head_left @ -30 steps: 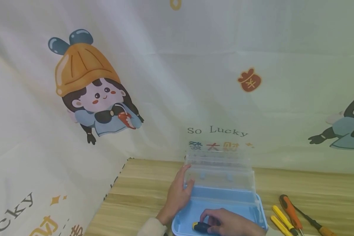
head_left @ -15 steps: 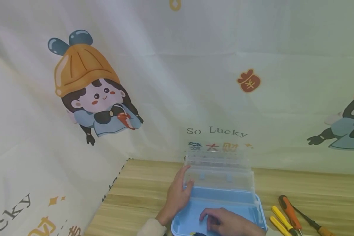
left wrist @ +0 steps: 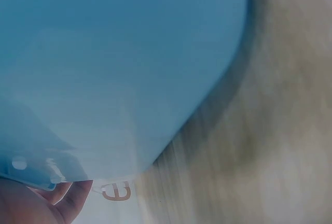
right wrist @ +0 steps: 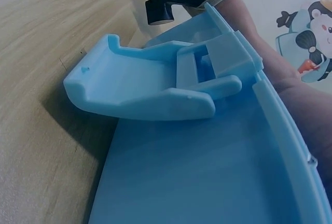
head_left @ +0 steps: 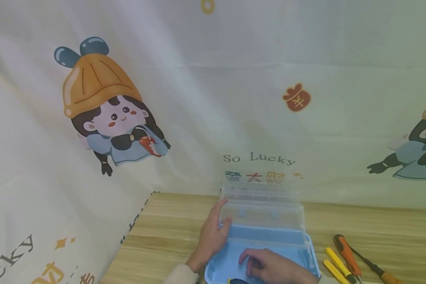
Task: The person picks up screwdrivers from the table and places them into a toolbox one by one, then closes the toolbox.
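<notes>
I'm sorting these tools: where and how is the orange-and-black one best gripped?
Probably from above, by the far end of the thick orange-and-black handle: yellow handles lie left, a dark shaft right, and that end juts past both.

A light-blue plastic box (head_left: pixel 230 252) with rounded corners is set flat and open. Its clear lid (head_left: pixel 262 215) is raised along the box's far side. A blue latch (right wrist: pixel 150 92) is swung outward from the box's outer wall. Inside the box, near its front, a dark, yellow-ended tool (head_left: pixel 238 281) is partly cut off by the frame.
</notes>
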Action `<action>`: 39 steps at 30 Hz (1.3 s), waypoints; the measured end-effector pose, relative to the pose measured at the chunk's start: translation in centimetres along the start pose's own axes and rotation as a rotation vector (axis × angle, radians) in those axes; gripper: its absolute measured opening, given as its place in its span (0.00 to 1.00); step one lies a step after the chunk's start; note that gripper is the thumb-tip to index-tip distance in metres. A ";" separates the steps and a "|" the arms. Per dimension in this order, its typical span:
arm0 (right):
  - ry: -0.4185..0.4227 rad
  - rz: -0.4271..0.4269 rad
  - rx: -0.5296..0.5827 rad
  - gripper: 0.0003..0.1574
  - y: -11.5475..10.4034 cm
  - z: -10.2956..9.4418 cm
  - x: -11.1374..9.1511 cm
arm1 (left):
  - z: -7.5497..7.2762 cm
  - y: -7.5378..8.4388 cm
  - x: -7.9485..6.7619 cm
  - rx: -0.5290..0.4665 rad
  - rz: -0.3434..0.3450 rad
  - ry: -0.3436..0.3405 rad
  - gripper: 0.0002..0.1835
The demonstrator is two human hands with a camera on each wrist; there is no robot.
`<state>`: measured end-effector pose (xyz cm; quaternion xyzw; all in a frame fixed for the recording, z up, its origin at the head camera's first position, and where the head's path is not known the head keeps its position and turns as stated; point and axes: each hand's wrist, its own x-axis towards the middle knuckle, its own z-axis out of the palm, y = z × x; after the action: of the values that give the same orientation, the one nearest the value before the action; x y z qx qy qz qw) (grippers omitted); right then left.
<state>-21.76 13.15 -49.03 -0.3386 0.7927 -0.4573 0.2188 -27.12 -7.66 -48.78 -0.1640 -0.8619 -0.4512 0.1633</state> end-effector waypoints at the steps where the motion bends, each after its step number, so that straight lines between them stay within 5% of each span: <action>1: 0.002 0.001 -0.003 0.11 0.0 0.0 0.0 | 0.0 0.0 0.0 -0.001 0.000 0.000 0.27; 9: 0.006 -0.004 0.029 0.08 -0.4 0.0 -0.2 | 0.1 -0.1 0.0 -0.008 0.007 0.006 0.27; 24: 0.076 -0.239 -0.046 0.08 -0.5 0.0 -0.2 | 0.0 0.2 0.0 0.005 0.007 0.008 0.27; 39: 0.071 -0.169 0.012 0.10 -1.2 -0.2 -0.3 | 0.0 -0.1 0.0 0.006 -0.009 -0.004 0.27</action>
<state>-21.26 13.10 -47.87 -0.3866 0.7658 -0.4905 0.1531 -27.15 -7.74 -48.87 -0.1603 -0.8644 -0.4489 0.1601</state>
